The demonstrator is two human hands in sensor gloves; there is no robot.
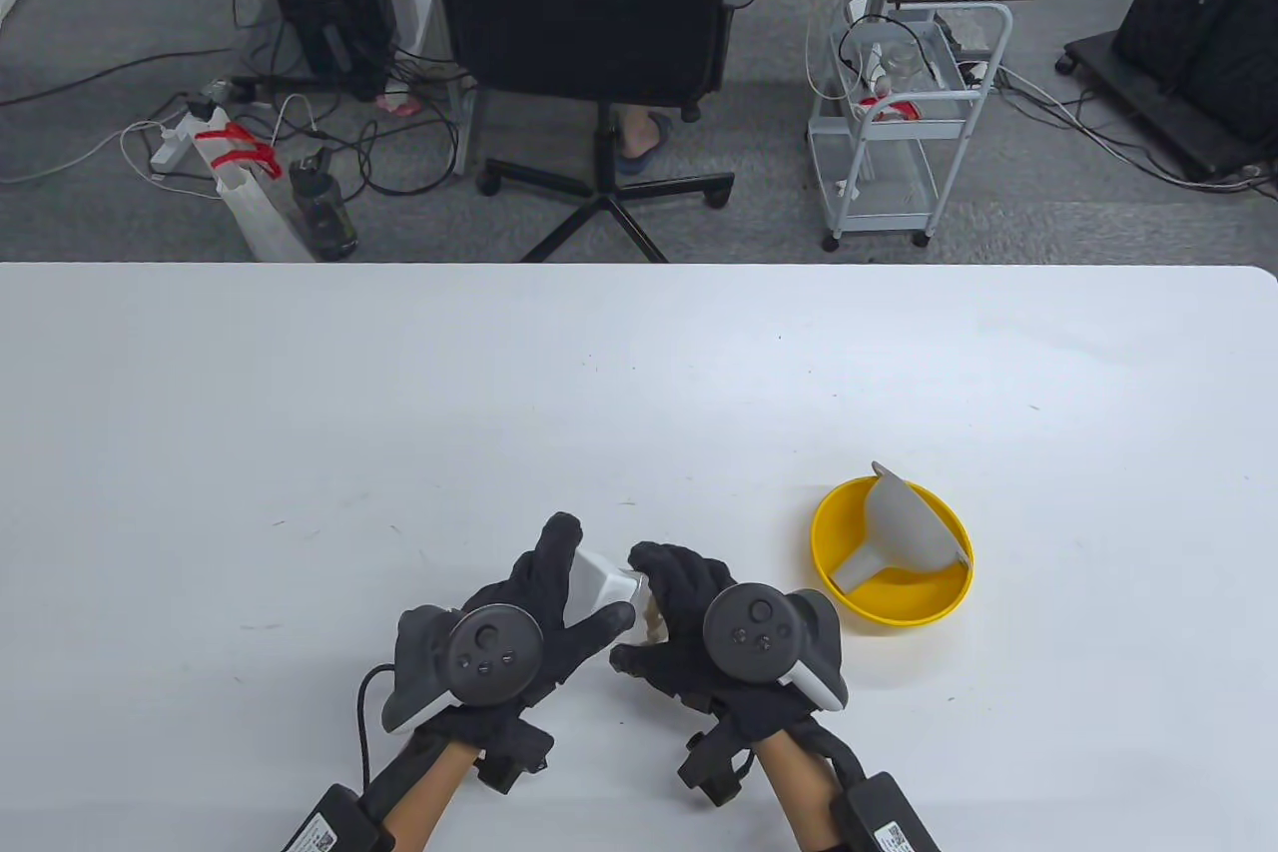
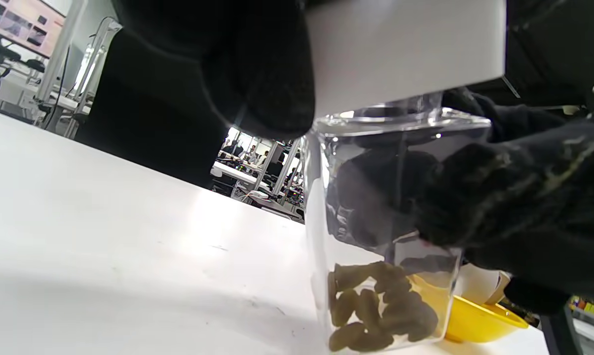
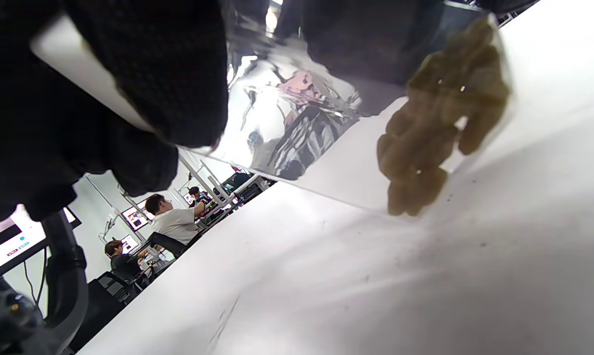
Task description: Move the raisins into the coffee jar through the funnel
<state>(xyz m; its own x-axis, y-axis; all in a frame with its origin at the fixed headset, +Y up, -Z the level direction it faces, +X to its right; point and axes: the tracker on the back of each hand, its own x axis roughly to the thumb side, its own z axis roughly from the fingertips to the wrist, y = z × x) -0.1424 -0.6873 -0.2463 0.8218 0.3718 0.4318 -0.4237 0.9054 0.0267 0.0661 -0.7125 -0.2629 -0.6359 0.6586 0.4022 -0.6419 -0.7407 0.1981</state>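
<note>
Down near the front edge of the white table [image 1: 300, 413], a little left of its middle, both gloved hands close on a clear coffee jar [image 2: 386, 236] with a white lid [image 1: 599, 584]. The left hand [image 1: 529, 617] grasps the lid, its fingers wrapped over the top and its thumb under the near side. The right hand [image 1: 689, 627] grips the jar's clear body, its fingers curled round the wall just below the lid. In the left wrist view the jar stands on the table, and a small heap of greenish-brown raisins [image 2: 376, 310] lies at its bottom; the rest of the jar looks clear. To the right of the hands, nearer the front right corner than the middle, a yellow bowl [image 1: 849, 582] sits on the table. A grey funnel [image 1: 904, 527] lies tilted inside it, its wide mouth resting on the bowl's far right rim and its spout pointing down into the bowl.
</note>
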